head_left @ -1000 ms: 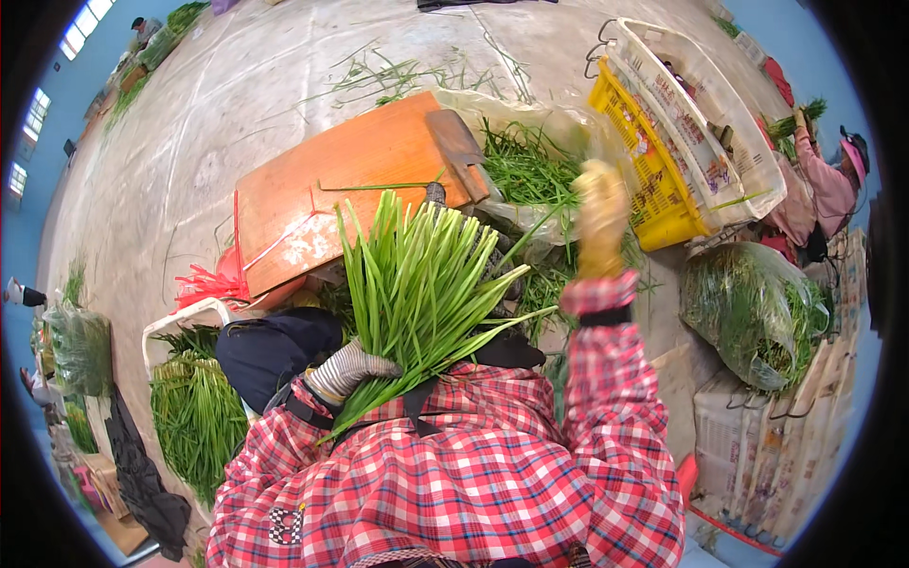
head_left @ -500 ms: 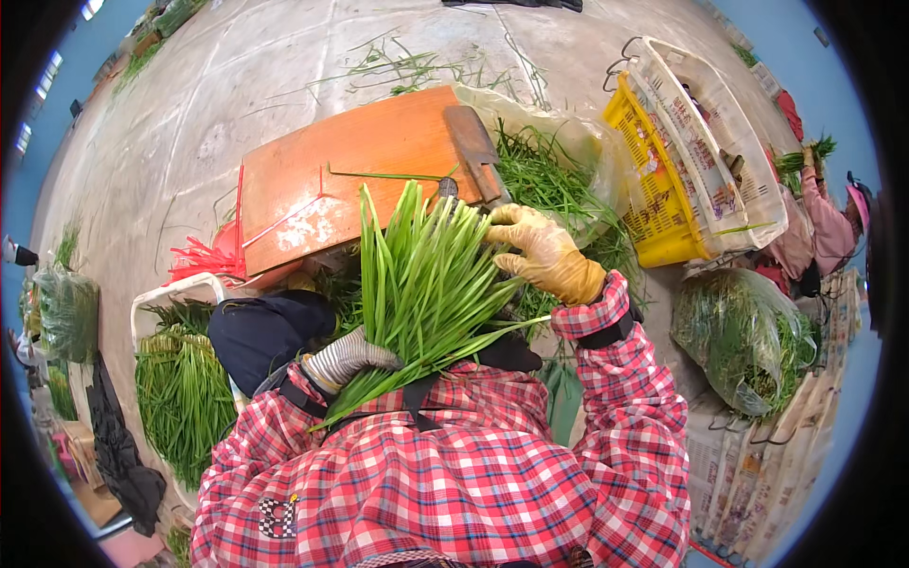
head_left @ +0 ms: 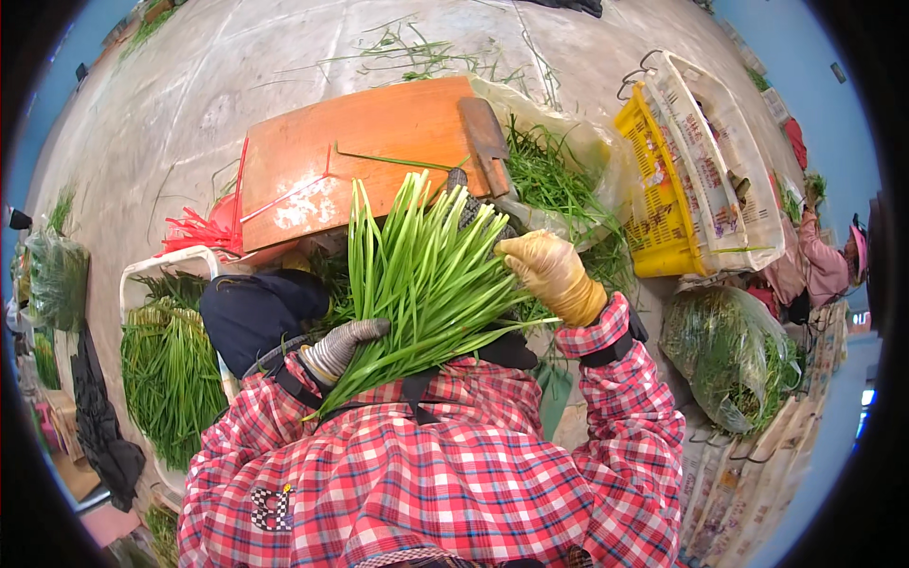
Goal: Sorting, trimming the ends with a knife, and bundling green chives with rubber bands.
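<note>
A thick bunch of garlic chives (head_left: pixel 426 275) lies across my lap, its pale ends fanned out away from me. My left hand (head_left: pixel 343 350), in a grey striped glove, is closed round its lower left side, thumb on top. At the bunch's right edge, my right hand (head_left: pixel 554 273) in a yellow rubber glove has its fingers pinched together against the blades. Which blades it pinches is partly hidden. Just beyond the bunch stands an orange board (head_left: pixel 360 161), with one long green blade (head_left: pixel 393 161) and a red tie (head_left: pixel 294 197) lying on it.
On the left, a white basket (head_left: pixel 130 284) holds tied chives (head_left: pixel 170 379). Red ties (head_left: pixel 201 235) hang by the board. A clear bag of loose greens (head_left: pixel 554 175), a yellow crate (head_left: pixel 653 189), a white crate (head_left: pixel 757 208) and a stuffed bag (head_left: pixel 724 355) stand right. Another person (head_left: pixel 824 251) sits far right.
My right hand has moved slightly down and right, its fingers drawing together from apart. My left thumb now lies straighter over the bunch. The whole view has shifted a little.
</note>
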Demonstrator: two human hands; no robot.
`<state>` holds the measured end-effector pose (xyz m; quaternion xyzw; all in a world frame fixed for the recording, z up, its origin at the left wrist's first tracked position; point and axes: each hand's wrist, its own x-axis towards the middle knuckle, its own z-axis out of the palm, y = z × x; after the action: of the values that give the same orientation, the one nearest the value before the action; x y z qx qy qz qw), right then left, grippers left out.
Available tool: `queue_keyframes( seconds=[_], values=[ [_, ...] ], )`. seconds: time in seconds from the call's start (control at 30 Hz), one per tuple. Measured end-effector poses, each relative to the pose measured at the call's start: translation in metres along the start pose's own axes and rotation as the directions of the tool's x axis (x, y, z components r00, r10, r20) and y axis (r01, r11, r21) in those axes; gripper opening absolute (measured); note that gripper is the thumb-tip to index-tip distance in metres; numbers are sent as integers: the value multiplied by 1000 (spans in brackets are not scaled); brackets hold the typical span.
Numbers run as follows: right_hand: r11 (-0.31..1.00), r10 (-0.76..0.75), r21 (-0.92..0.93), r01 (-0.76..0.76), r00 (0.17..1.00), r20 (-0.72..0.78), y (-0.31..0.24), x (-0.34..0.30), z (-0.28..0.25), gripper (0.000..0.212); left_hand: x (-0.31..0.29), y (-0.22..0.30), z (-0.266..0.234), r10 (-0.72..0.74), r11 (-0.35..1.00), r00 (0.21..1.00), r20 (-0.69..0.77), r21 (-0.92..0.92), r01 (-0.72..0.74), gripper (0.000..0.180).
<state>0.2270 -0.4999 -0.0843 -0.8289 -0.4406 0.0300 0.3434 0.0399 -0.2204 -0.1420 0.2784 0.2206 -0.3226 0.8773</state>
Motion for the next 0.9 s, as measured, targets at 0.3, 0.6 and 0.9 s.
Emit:
queue_keyframes(
  seconds=[0.3, 0.6, 0.9],
  values=[
    [897, 347, -104, -430, 830, -437, 34, 16, -71, 25, 4, -12, -18, 98, 994, 994, -56, 54, -95, 49],
    [997, 62, 39, -73, 969, 240, 3, 14, -36, 25, 0, -9, -2, 131, 988, 990, -48, 84, -127, 51],
    [890, 349, -230, -394, 913, -211, 49, -6, -25, 20, -3, -7, 18, 260, 934, 965, 24, 248, -257, 61]
  ],
)
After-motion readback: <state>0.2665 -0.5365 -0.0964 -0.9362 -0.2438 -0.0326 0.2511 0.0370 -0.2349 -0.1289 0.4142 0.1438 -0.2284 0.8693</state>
